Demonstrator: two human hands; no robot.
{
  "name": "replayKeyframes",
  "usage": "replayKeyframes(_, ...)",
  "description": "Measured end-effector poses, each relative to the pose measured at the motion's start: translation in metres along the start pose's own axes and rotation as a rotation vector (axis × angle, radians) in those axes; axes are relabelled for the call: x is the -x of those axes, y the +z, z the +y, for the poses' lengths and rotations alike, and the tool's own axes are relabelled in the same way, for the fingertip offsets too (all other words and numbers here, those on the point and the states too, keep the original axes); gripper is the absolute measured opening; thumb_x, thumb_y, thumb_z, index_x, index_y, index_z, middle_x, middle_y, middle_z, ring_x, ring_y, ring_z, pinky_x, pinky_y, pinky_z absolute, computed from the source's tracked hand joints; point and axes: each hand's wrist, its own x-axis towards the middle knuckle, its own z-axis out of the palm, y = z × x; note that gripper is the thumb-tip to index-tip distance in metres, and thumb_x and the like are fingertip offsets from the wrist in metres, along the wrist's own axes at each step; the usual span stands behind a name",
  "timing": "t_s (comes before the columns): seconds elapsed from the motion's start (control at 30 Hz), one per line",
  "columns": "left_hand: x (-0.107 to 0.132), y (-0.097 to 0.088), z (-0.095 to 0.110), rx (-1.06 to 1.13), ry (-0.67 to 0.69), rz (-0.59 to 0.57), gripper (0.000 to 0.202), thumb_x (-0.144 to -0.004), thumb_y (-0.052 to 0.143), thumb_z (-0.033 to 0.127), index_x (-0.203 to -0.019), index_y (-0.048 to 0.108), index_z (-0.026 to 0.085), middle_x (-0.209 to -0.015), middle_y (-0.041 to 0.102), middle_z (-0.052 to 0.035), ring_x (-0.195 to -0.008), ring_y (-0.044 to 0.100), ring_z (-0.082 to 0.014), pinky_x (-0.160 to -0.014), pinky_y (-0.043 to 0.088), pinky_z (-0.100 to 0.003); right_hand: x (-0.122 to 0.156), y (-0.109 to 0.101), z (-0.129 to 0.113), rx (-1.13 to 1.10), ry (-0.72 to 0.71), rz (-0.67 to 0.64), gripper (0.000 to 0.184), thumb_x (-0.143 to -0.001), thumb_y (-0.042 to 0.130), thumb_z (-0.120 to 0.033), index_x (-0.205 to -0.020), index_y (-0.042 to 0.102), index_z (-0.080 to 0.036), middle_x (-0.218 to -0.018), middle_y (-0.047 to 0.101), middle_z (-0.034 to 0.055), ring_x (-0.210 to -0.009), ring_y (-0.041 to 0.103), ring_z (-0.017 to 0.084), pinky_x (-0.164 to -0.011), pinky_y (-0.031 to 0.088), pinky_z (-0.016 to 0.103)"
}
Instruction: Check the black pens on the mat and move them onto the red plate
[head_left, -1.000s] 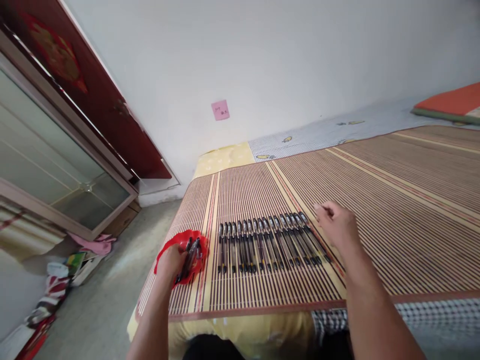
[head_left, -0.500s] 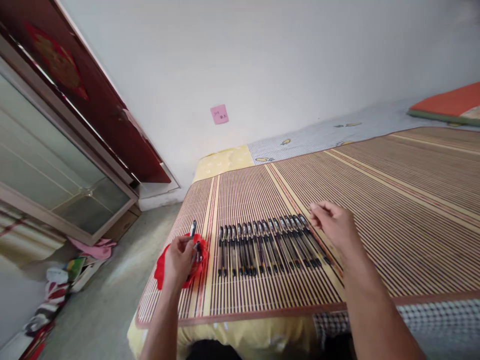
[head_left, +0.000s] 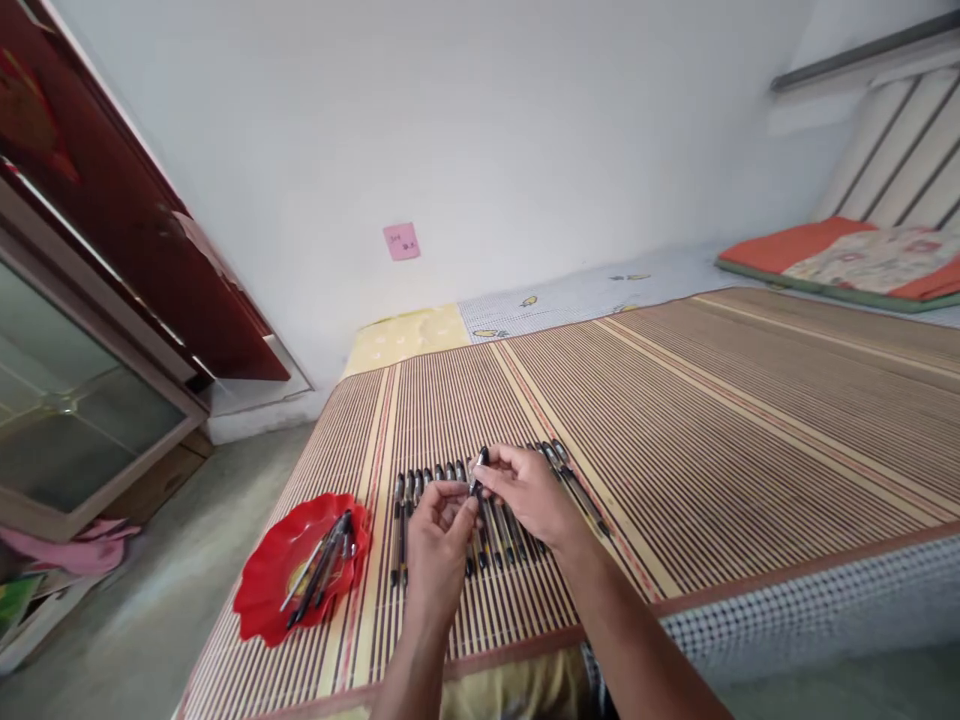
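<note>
A pen with a black-tipped cap [head_left: 481,460] is held up over the mat between both hands. My right hand [head_left: 529,490] pinches it near its upper, capped part. My left hand [head_left: 444,525] closes its fingers around the lower part, hiding much of the pen. Beneath the hands lies a row of black-capped pens [head_left: 574,485] side by side, partly covered by them. To the left, a red scalloped dish [head_left: 259,590] holds several loose pens [head_left: 321,570].
A striped bamboo mat [head_left: 637,430] covers the bed, whose near edge [head_left: 787,620] drops to the floor. Against the white wall lies an orange cushion [head_left: 780,245]. A pink note [head_left: 401,241] is stuck on the wall. A cabinet with glass [head_left: 75,420] stands at left.
My left hand has moved right from the dish with a pen. My right hand has moved left to meet it and now grips the pen too. The view has shifted right.
</note>
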Motion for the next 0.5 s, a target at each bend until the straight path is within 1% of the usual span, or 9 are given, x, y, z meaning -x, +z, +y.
replayKeyframes(0.1,-0.002,0.002,-0.008,-0.012,-0.035,-0.020,0.035,-0.075,0.083,0.044,-0.088,0.062,0.018,-0.062,0.061,0.0042,-0.054,0.056,-0.0109,-0.052,0.043,-0.020,-0.001,0.000,0.002,0.001,-0.018,0.026,0.028,-0.083,0.073,-0.046,-0.080,0.066,-0.019,-0.071,0.061,-0.0030,-0.065,0.058,0.013,-0.060,0.044,0.025)
replayKeyframes(0.2,-0.002,0.006,-0.012,-0.017,-0.036,-0.052,0.037,-0.079,0.080,0.048,-0.083,0.059,0.019,-0.055,0.057,0.0059,-0.048,0.050,-0.0091,-0.049,0.038,-0.018,-0.002,0.003,0.004,0.007,0.003,0.074,0.033,-0.081,0.075,-0.049,-0.073,0.062,-0.020,-0.066,0.059,-0.0038,-0.064,0.058,0.014,-0.062,0.045,0.026)
replayKeyframes(0.27,0.000,0.008,-0.012,-0.008,-0.047,-0.099,0.037,-0.081,0.079,0.050,-0.081,0.059,0.019,-0.053,0.055,0.0064,-0.047,0.048,-0.0080,-0.047,0.035,-0.018,-0.003,-0.001,0.005,-0.011,0.030,0.121,0.037,-0.079,0.077,-0.052,-0.069,0.060,-0.020,-0.066,0.059,-0.0035,-0.064,0.059,0.014,-0.064,0.048,0.028)
replayKeyframes(0.3,0.001,0.008,-0.011,0.015,-0.072,-0.140,0.038,-0.081,0.079,0.050,-0.079,0.058,0.018,-0.054,0.055,0.0063,-0.045,0.047,-0.0072,-0.046,0.033,-0.017,-0.004,-0.007,0.005,-0.027,0.036,0.160,0.038,-0.078,0.077,-0.053,-0.070,0.060,-0.020,-0.067,0.060,-0.0027,-0.065,0.060,0.015,-0.066,0.050,0.029)
replayKeyframes(0.37,0.004,0.009,-0.010,0.097,-0.168,-0.234,0.040,-0.079,0.080,0.051,-0.075,0.057,0.017,-0.056,0.056,0.0055,-0.042,0.043,-0.0052,-0.044,0.029,-0.018,-0.002,-0.029,0.004,-0.073,0.024,0.284,0.035,-0.080,0.075,-0.054,-0.074,0.064,-0.021,-0.073,0.065,0.0006,-0.069,0.063,0.017,-0.070,0.054,0.032)
replayKeyframes(0.43,0.007,0.008,-0.009,0.186,-0.279,-0.309,0.042,-0.078,0.081,0.051,-0.073,0.057,0.017,-0.059,0.057,0.0048,-0.039,0.040,-0.0036,-0.042,0.026,-0.018,0.001,-0.062,0.003,-0.130,-0.014,0.448,0.030,-0.081,0.075,-0.052,-0.082,0.069,-0.022,-0.086,0.070,0.0053,-0.076,0.066,0.019,-0.072,0.057,0.035)
replayKeyframes(0.47,0.008,0.007,-0.008,0.219,-0.314,-0.321,0.042,-0.077,0.082,0.051,-0.073,0.057,0.017,-0.060,0.058,0.0046,-0.039,0.040,-0.0032,-0.041,0.024,-0.018,0.003,-0.079,0.004,-0.135,-0.037,0.509,0.027,-0.082,0.074,-0.050,-0.088,0.071,-0.023,-0.094,0.072,0.0074,-0.083,0.068,0.021,-0.075,0.058,0.036)
replayKeyframes(0.5,0.008,0.006,-0.008,0.240,-0.330,-0.318,0.042,-0.076,0.083,0.050,-0.074,0.058,0.016,-0.060,0.058,0.0045,-0.039,0.041,-0.0031,-0.041,0.023,-0.017,0.005,-0.096,0.005,-0.108,-0.057,0.552,0.025,-0.083,0.074,-0.048,-0.091,0.071,-0.024,-0.098,0.072,0.0086,-0.086,0.070,0.022,-0.075,0.059,0.037)
